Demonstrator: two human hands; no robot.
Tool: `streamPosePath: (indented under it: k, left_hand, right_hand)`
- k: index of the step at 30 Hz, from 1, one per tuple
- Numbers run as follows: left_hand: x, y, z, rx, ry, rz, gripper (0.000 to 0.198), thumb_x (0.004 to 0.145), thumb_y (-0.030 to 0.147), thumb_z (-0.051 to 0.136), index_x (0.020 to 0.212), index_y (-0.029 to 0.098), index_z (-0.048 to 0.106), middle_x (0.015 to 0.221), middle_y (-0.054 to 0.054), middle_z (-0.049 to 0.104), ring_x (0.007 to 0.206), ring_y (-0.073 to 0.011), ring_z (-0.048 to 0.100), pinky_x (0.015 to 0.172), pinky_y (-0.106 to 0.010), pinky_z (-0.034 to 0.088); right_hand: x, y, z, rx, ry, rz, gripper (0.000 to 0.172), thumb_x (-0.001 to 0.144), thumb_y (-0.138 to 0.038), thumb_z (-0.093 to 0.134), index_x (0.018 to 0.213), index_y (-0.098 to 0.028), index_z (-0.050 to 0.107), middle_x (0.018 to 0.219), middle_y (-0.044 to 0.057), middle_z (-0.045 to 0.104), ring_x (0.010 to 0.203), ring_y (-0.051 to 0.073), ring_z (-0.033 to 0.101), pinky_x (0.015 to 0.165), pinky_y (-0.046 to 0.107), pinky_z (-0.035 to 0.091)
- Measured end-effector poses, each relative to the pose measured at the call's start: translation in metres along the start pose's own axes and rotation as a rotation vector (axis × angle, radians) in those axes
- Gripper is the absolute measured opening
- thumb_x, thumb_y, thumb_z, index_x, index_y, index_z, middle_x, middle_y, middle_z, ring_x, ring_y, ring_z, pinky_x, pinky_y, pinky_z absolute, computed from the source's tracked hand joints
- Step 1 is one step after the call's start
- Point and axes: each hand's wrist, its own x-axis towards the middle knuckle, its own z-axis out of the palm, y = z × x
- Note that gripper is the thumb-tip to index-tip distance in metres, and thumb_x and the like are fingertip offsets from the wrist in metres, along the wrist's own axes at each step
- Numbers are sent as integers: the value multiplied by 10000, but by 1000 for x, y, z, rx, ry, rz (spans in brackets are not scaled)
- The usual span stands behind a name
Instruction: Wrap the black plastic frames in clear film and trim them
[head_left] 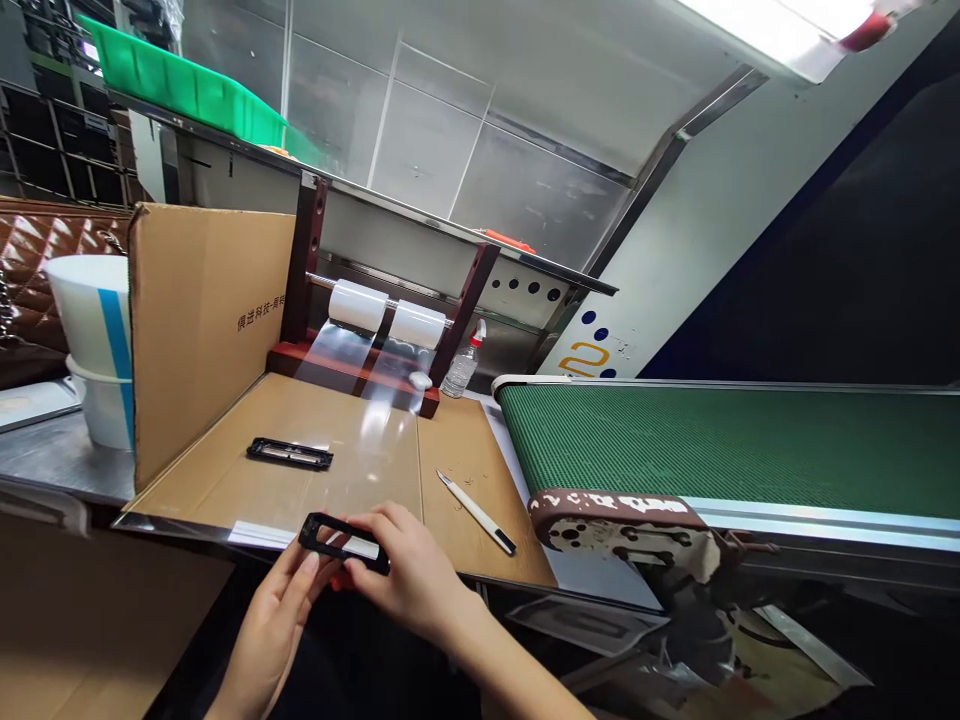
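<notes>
Between my two hands, just over the front edge of the work surface, is a black rectangular plastic frame [324, 524] with a long opening. My left hand [279, 600] grips its left end between thumb and fingers. At the other end my right hand [409, 565] pinches the frame, its thumb below and fingers above. Something small and red shows under the frame near the left fingertips; I cannot make out what it is. A similar black frame [289, 454] lies flat on the cardboard, beyond my hands. To the right rests a white craft knife [477, 512].
Two rolls of clear film [358, 306] hang on a dark red stand [352, 372] at the back. Beside it stands a spray bottle [460, 366]. A green conveyor belt [712, 440] runs along the right. An upright cardboard panel [210, 330] borders the left, with stacked white cups [97, 350] behind it.
</notes>
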Motion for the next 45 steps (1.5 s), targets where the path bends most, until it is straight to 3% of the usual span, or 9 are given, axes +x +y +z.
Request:
streamPosePath:
  k: [6, 17, 20, 23, 25, 28, 32, 35, 45]
  left_hand:
    - [-2, -8, 1, -33, 158, 23, 452, 729, 455, 744, 1110, 220, 681, 954, -20, 787, 847, -193, 730, 752, -197, 602]
    - [0, -12, 5, -41, 249, 96, 395, 710, 498, 744, 984, 216, 702, 957, -6, 788, 894, -177, 719, 741, -173, 583]
    - [0, -8, 8, -47, 284, 100, 388, 757, 503, 695, 1029, 226, 694, 1047, -27, 771, 1000, -208, 694, 928, -295, 555]
    - [0, -2, 9, -45, 289, 98, 405, 747, 524, 692, 1032, 236, 699, 1062, -36, 765, 1085, -254, 657, 1157, -495, 338]
    - [0, 0, 9, -42, 292, 95, 407, 731, 531, 705, 1024, 249, 703, 1065, -23, 763, 1080, -253, 658, 1192, -534, 246]
    - [-1, -1, 9, -43, 306, 90, 371, 738, 512, 711, 1013, 263, 707, 1033, 14, 770, 976, -193, 696, 1141, -409, 372]
    - [-3, -3, 10, -60, 297, 105, 400, 695, 506, 756, 993, 242, 712, 952, 23, 785, 874, -152, 720, 809, -180, 568]
    - [-4, -4, 10, -66, 280, 111, 439, 672, 511, 772, 981, 205, 712, 908, -4, 789, 859, -180, 725, 725, -183, 592]
    - [-7, -8, 3, -73, 265, 83, 394, 737, 454, 740, 1035, 202, 694, 916, 10, 789, 866, -164, 719, 743, -177, 586]
  right_hand:
    - [-4, 1, 17, -173, 82, -49, 451, 756, -143, 698, 1189, -193, 582, 990, 74, 647, 933, 229, 611, 835, 352, 529]
    - [-4, 2, 25, -93, 197, -61, 360, 696, -123, 666, 1051, -150, 611, 938, 95, 665, 866, 227, 638, 783, 351, 560]
    - [-4, -2, 13, -20, 265, -91, 334, 684, -106, 645, 1012, -153, 608, 933, 91, 672, 860, 213, 652, 785, 333, 566]
    - [-6, -5, -1, -21, 309, -95, 296, 729, -122, 616, 1021, -167, 595, 936, 85, 679, 861, 204, 655, 785, 331, 569]
    - [-6, -5, -7, -63, 289, -74, 306, 757, -141, 615, 1061, -170, 592, 977, 97, 677, 906, 217, 649, 815, 354, 564]
    - [-6, -3, -6, -133, 195, -57, 345, 771, -167, 629, 1115, -172, 597, 1043, 111, 665, 981, 242, 630, 869, 390, 550]
    - [-2, -5, 4, -160, 137, -74, 365, 782, -179, 634, 1145, -168, 601, 1021, 106, 662, 961, 238, 627, 842, 380, 559]
    - [1, -8, 8, -178, 126, -76, 369, 762, -148, 650, 1130, -149, 616, 995, 107, 667, 933, 242, 629, 823, 377, 563]
    - [1, -7, 9, -210, 54, -46, 375, 770, -146, 662, 1143, -158, 622, 1006, 100, 662, 929, 240, 622, 819, 373, 558]
